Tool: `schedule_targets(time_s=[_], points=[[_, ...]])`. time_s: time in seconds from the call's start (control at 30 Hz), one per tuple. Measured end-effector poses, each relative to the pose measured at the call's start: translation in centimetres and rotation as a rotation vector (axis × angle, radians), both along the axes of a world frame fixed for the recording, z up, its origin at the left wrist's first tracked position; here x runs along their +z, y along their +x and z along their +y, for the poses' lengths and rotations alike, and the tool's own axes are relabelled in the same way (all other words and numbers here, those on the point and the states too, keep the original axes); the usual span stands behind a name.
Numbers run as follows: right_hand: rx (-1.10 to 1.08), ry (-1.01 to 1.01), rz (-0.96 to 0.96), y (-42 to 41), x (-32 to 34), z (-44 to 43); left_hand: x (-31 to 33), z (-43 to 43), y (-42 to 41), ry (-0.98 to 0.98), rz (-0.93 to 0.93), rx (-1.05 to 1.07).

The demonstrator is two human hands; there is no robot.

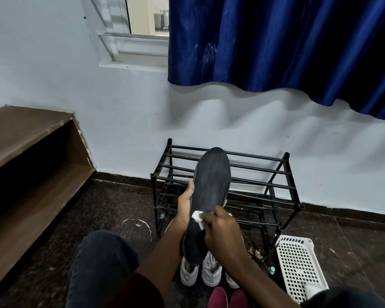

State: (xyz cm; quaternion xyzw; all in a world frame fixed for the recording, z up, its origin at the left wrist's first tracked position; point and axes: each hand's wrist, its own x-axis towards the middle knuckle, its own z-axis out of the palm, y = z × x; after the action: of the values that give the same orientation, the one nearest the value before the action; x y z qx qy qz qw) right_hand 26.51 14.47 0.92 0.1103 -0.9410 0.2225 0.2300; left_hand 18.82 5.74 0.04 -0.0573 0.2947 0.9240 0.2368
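Maroon shoes (228, 296) sit at the bottom edge, white sneakers (210, 272) just beyond on the floor. Left hand (185, 207) grips dark shoe (211, 185) by its side, sole up, above the sneakers, in front of black rack (286, 156). Right hand (223, 234) pinches white wipe (197, 217) against the sole. White basket (298, 263) sits beside the rack.

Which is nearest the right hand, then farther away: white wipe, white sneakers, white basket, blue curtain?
1. white wipe: pinched in the right hand.
2. white sneakers: standing just below it.
3. white basket: low, off to the right.
4. blue curtain: high up, far back.
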Motion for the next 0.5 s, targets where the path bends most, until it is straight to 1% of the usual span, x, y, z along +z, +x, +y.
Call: schedule_targets(time_s=[0.1, 0.17, 0.27, 0.37, 0.43, 0.5], points=[[0.040, 0.000, 0.028, 0.0, -0.5, 0.5, -0.3, 0.0, 0.1, -0.009, -0.033, -0.081], [0.024, 0.029, 0.018, -1.1, 0.1, 1.0, -0.5, 0.2, -0.4, -0.011, -0.038, -0.100], [-0.079, 0.074, 0.036, -4.0, 1.7, 2.0, -0.1, 0.2, -0.5, -0.033, 0.065, -0.131], [-0.151, 0.060, 0.077, -6.2, 3.4, 2.5, 0.3, 0.2, 0.1, -0.022, 0.129, -0.197], [-0.125, 0.061, 0.107, -6.2, 3.8, 2.2, 0.5, 0.3, 0.2, 0.037, 0.158, -0.199], [-0.050, 0.068, 0.139, -5.3, 3.2, 1.6, 0.3, 0.5, 0.0, 0.057, 0.139, -0.183]])
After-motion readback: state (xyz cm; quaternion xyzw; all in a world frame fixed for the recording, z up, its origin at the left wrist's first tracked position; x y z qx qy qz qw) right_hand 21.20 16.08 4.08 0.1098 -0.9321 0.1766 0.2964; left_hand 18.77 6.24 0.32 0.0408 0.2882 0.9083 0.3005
